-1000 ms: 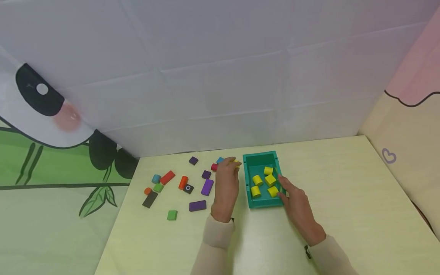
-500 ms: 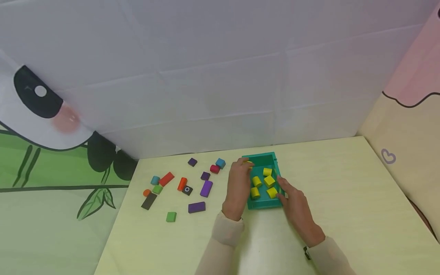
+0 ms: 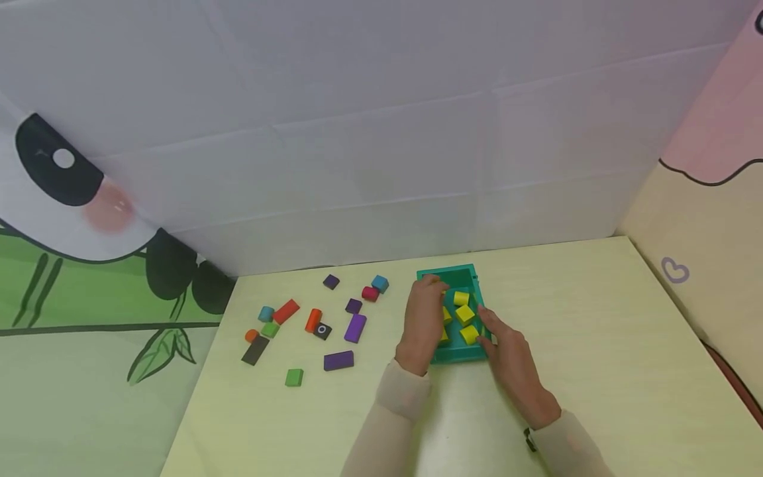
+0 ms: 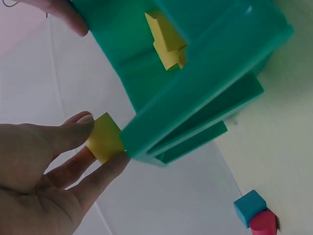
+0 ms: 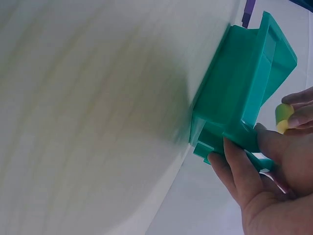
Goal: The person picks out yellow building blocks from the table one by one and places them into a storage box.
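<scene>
A teal plastic box (image 3: 460, 356) with several yellow blocks (image 3: 465, 315) inside stands right of centre in the head view. My left hand (image 3: 424, 326) is over the box's left side. In the left wrist view its thumb and fingers pinch a yellow block (image 4: 105, 138) right at the box's rim; the head view mostly hides this block behind the hand. My right hand (image 3: 517, 363) grips the box's right wall. In the right wrist view its thumb lies at the rim and its fingers (image 5: 239, 169) press the outer side.
Loose blocks lie on the pale table left of the box: a crimson cylinder (image 3: 370, 293), a blue cube (image 3: 380, 283), purple blocks (image 3: 355, 328), a green block (image 3: 294, 377), a dark block (image 3: 255, 350) and several others. A white sheet (image 3: 357, 165) hangs behind the table.
My left hand has moved right with the yellow block, from beside the crimson cylinder and blue cube to over the box. My right hand still grips the box's wall.
</scene>
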The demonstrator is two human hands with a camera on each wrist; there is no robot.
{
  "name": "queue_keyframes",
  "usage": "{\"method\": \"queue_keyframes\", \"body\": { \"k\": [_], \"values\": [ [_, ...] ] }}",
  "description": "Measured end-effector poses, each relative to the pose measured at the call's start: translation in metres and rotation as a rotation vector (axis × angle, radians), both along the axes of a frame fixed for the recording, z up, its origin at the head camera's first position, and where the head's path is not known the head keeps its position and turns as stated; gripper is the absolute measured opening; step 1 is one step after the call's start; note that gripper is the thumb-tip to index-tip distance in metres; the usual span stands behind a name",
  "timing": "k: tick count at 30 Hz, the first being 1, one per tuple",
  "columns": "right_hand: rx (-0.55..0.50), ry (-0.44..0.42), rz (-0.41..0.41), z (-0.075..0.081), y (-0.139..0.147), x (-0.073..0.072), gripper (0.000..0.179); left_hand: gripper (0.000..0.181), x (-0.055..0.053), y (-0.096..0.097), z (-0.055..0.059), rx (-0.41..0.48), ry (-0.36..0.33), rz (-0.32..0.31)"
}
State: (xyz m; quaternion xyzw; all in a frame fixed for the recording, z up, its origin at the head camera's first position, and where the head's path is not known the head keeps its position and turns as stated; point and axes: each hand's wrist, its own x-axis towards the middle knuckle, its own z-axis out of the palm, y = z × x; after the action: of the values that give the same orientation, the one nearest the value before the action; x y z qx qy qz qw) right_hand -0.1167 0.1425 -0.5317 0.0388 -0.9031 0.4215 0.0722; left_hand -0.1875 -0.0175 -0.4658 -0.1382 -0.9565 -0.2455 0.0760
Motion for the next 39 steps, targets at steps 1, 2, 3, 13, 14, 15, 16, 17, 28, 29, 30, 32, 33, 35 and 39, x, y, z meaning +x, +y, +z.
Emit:
{"method": "queue_keyframes", "body": {
  "k": [1,2,3,13,14,15,16,17,28,29,30,32,33,35,39],
  "values": [
    [-0.002,0.002,0.001,0.000,0.000,0.000,0.066,0.019,-0.001,0.001,-0.001,-0.009,-0.009,0.003],
    [-0.002,0.003,0.002,0.000,0.000,0.000,0.066,0.019,-0.002,0.002,-0.002,-0.017,-0.015,0.005],
    [-0.001,0.003,0.002,-0.001,0.000,0.000,0.066,0.020,-0.003,0.003,-0.003,-0.030,-0.025,0.008],
    [0.011,0.015,0.000,-0.001,0.000,-0.001,0.067,0.025,-0.010,0.010,-0.013,-0.091,-0.086,0.021],
    [0.013,0.018,-0.001,-0.001,0.000,-0.001,0.067,0.026,-0.010,0.010,-0.013,-0.103,-0.085,0.021],
    [0.013,0.019,-0.002,0.000,0.000,-0.002,0.067,0.028,-0.011,0.011,-0.013,-0.115,-0.084,0.022],
    [0.016,0.019,-0.003,0.000,0.000,-0.002,0.067,0.029,-0.012,0.012,-0.013,-0.127,-0.086,0.023],
    [0.018,0.019,-0.004,0.000,-0.001,-0.002,0.067,0.031,-0.013,0.013,-0.013,-0.137,-0.092,0.025],
    [0.031,0.018,-0.009,-0.002,0.000,-0.004,0.067,0.033,-0.021,0.019,-0.023,-0.231,-0.133,0.025],
    [0.031,0.017,-0.011,-0.002,0.000,-0.004,0.067,0.033,-0.021,0.020,-0.024,-0.237,-0.132,0.022],
    [0.031,0.014,-0.011,-0.002,0.000,-0.004,0.067,0.033,-0.021,0.020,-0.024,-0.244,-0.128,0.020],
    [0.030,0.011,-0.013,-0.002,0.000,-0.004,0.067,0.031,-0.022,0.021,-0.026,-0.259,-0.119,0.017],
    [0.029,0.009,-0.013,-0.002,0.000,-0.004,0.067,0.031,-0.022,0.021,-0.027,-0.267,-0.117,0.016],
    [0.026,0.010,-0.012,-0.002,0.000,-0.003,0.066,0.030,-0.023,0.022,-0.028,-0.280,-0.116,0.015],
    [0.019,0.021,-0.013,-0.003,-0.001,-0.003,0.066,0.029,-0.024,0.023,-0.032,-0.301,-0.119,0.010]
  ]
}}
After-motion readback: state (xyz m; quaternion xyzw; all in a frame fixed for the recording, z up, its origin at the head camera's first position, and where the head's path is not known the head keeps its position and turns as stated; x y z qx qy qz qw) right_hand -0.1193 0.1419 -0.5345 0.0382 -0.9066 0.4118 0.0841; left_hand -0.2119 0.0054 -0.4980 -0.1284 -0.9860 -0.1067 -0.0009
